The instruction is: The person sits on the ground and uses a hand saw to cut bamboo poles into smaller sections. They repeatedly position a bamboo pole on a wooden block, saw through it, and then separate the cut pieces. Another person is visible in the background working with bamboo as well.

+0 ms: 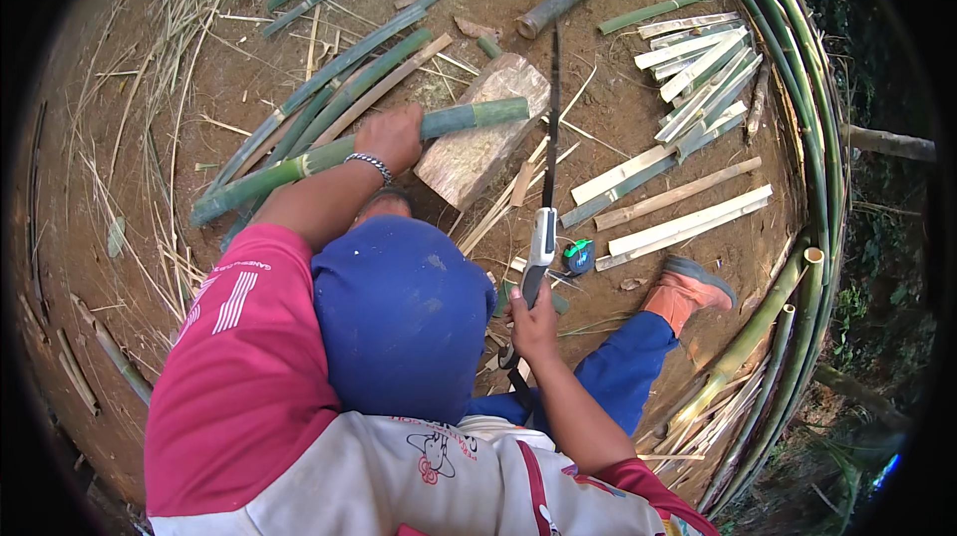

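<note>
My left hand [392,137], with a chain bracelet at the wrist, is closed around a green bamboo pole [299,169]. The pole's right end rests across a pale wooden block [469,165] and sticks out slightly past it. In my right hand [534,325] is the grey-and-white handle of a hand saw [541,242]. Its long dark blade points away from me, to the right of the block and apart from the pole. A green-and-black tape measure [578,257] lies on the dirt just right of the saw handle.
Split bamboo pieces [703,67] lie in a pile at the far right, with cut lengths [688,225] nearer. More green poles [349,87] lie beyond my left hand. Long bent bamboo stems [822,137] line the right side. My booted foot [690,292] rests at right.
</note>
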The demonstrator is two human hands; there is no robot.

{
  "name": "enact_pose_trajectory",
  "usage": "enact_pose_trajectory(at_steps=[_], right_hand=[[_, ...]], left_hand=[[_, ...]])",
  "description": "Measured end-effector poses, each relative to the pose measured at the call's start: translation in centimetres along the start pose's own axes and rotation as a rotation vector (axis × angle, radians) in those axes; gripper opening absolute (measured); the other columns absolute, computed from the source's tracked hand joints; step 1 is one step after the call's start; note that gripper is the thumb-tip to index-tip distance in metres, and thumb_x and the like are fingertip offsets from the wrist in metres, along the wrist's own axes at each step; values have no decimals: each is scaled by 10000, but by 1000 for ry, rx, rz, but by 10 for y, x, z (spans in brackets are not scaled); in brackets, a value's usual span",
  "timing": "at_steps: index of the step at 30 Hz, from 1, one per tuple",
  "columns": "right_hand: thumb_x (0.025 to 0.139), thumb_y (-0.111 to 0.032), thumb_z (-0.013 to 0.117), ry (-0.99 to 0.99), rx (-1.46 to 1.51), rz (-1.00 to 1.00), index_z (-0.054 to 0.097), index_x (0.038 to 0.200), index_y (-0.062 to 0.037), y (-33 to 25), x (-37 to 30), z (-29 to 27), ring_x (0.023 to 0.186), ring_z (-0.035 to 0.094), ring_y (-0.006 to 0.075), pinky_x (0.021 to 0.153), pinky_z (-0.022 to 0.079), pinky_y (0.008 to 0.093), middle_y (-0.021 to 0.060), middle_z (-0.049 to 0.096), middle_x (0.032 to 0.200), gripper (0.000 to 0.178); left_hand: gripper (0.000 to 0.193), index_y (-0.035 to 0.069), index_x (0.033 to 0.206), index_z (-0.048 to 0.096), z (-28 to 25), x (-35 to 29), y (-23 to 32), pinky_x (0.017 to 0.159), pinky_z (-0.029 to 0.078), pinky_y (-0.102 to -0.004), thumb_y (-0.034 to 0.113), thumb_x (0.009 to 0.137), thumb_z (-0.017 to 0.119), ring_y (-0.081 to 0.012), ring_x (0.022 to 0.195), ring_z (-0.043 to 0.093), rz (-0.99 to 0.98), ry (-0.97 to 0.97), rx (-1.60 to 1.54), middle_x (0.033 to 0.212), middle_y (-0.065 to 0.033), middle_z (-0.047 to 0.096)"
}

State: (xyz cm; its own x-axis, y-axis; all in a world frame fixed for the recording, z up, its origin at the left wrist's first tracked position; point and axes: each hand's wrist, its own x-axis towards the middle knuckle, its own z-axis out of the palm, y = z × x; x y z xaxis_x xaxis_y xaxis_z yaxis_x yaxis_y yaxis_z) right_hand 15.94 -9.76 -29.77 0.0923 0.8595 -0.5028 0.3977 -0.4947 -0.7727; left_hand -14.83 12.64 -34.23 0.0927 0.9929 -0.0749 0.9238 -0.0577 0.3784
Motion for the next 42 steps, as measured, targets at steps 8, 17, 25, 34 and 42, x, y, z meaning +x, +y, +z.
enact_pose_trajectory(at_steps=[8, 17, 25, 34, 42], right_hand=[[972, -154, 579, -184, -424, -170, 376, 1453, -42, -24, 1, 8, 1148, 592, 490, 942, 489, 509, 302, 607, 1228, 534], [1039, -304, 497, -198, -495, 12, 378, 1470, -54, -12, -33, -8, 1159, 592, 488, 953, 486, 516, 311, 595, 1263, 513], [1054, -397, 457, -154, -562, 27, 467, 1357, -61, -77, 48, 9, 1006, 617, 523, 846, 486, 577, 321, 650, 1082, 453], [1047, -382, 477, -133, -629, 74, 469, 1344, -79, -14, -13, 8, 1001, 623, 522, 841, 483, 589, 318, 642, 1111, 424], [1054, -365, 478, -103, -552, -41, 506, 1186, -22, -117, 94, 38, 978, 623, 512, 821, 488, 565, 322, 642, 1055, 369]], left_hand=[[132, 59, 966, 578, 1, 2, -1, 792, 545, -508, 148, 887, 519, -390, 887, 701, -48, -44, 3, 942, -197, 706], [143, 70, 971, 564, 8, -1, -10, 816, 534, -514, 163, 863, 578, -404, 934, 682, -74, -48, -29, 984, -199, 695], [138, 75, 977, 574, 9, 0, -5, 837, 536, -506, 153, 865, 586, -395, 953, 683, -87, -49, -32, 983, -187, 695], [122, 69, 962, 600, 5, -2, -5, 813, 543, -501, 133, 881, 535, -379, 939, 697, -87, -71, -8, 954, -190, 707], [123, 63, 963, 601, 8, -1, -1, 811, 546, -508, 129, 873, 549, -385, 913, 701, -23, -4, -46, 948, -193, 709]])
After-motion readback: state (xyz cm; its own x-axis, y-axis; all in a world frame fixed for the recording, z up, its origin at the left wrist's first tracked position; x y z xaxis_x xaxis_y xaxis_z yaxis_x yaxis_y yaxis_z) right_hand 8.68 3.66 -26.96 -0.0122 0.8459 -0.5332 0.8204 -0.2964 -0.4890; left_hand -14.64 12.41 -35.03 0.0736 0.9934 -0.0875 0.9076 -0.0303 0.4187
